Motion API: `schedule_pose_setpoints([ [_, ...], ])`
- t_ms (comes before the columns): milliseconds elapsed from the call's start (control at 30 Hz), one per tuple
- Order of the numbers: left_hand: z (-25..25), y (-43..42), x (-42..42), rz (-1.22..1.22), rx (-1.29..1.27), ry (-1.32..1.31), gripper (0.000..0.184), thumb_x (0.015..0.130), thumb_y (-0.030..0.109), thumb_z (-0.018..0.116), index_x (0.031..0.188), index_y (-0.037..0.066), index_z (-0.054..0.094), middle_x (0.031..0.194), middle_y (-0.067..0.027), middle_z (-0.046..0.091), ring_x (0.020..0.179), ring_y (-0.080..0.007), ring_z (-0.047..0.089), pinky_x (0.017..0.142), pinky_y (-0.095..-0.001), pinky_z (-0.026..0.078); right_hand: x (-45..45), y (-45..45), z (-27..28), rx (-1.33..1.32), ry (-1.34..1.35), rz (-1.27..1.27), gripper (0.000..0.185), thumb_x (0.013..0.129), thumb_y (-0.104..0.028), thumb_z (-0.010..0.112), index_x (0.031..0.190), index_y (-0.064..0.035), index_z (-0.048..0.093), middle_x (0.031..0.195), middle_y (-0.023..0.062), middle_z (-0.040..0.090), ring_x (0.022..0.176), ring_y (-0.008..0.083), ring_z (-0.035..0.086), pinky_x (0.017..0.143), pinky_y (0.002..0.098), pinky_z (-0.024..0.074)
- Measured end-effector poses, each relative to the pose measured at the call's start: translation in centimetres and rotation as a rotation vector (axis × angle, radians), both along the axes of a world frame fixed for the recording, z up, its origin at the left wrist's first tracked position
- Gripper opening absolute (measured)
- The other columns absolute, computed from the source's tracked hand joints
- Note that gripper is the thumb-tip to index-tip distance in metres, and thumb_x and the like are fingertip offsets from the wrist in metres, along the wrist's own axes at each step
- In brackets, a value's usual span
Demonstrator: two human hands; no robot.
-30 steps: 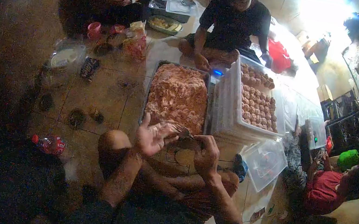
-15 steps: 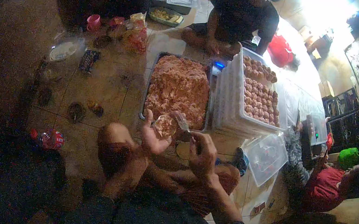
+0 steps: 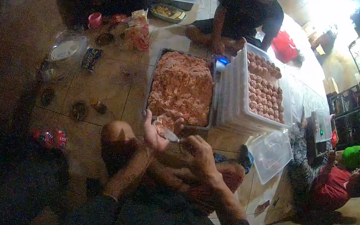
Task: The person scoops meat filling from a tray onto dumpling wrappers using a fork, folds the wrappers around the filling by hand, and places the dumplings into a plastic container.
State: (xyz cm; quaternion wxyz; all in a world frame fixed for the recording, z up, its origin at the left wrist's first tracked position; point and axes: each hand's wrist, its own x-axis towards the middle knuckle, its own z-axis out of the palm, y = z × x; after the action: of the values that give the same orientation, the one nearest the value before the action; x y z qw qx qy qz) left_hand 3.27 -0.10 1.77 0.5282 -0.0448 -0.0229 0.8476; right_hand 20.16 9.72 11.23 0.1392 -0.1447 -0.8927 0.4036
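Just beside the tray, on its near side, a mince portion was cradled on the left hand, fingers loosely spread, likely for support; a utensil was pinched in the right hand.

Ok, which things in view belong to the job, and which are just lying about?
Likely the job:
tray of mixture
lump in the left hand
utensil in the right hand
box of balls

Apparently just lying about:
pink mug
bottle
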Motion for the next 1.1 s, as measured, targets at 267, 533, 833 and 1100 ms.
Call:
schedule_pose_setpoints([
  [267,-0.6,-0.6,-0.1,-0.185,-0.113,0.040,0.103,0.093,0.078,0.024,0.131,-0.014,0.048,0.135,-0.0331,0.053,0.124,-0.0466,0.053,0.107,-0.0600,0.040,0.2,1.9,0.3,0.241,0.051,-0.036,0.019,0.085,0.001,0.066,0.104,-0.0047,0.067,0.087,0.0131,0.058,0.081,0.0322,0.062,0.070,0.0369,0.0506],
  [533,-5.1,0.4,-1.7,-0.298,-0.049,0.112,0.089,0.097,0.068,0.038,0.128,-0.014,0.051,0.130,-0.0337,0.057,0.122,-0.0436,0.057,0.106,-0.0524,0.045,1.3,3.1,-1.8,-0.065,0.165,-0.156,0.021,0.093,-0.010,0.064,0.113,-0.0034,0.066,0.096,0.0108,0.066,0.088,0.0255,0.065,0.077,0.0351,0.0505],
  [833,2.9,-1.3,-1.0,-0.347,-0.233,0.832,0.081,0.098,0.056,0.053,0.152,0.002,0.025,0.144,-0.0217,0.049,0.128,-0.0326,0.053,0.102,-0.0465,0.049,-0.3,2.5,-3.7,-0.883,0.038,-0.076,0.023,0.099,-0.026,0.065,0.107,-0.0035,0.065,0.087,-0.0019,0.062,0.074,0.0068,0.054,0.062,0.0247,0.0441],
  [1100,-7.2,2.9,-0.2,-0.441,0.214,0.543,0.072,0.092,0.037,0.070,0.146,0.002,0.037,0.137,-0.0124,0.055,0.119,-0.0257,0.058,0.099,-0.0406,0.052,-2.1,1.8,1.6,-0.490,0.189,-0.207,0.020,0.102,-0.018,0.058,0.108,-0.0001,0.066,0.093,0.0025,0.069,0.082,0.0095,0.061,0.071,0.0253,0.0490],
])
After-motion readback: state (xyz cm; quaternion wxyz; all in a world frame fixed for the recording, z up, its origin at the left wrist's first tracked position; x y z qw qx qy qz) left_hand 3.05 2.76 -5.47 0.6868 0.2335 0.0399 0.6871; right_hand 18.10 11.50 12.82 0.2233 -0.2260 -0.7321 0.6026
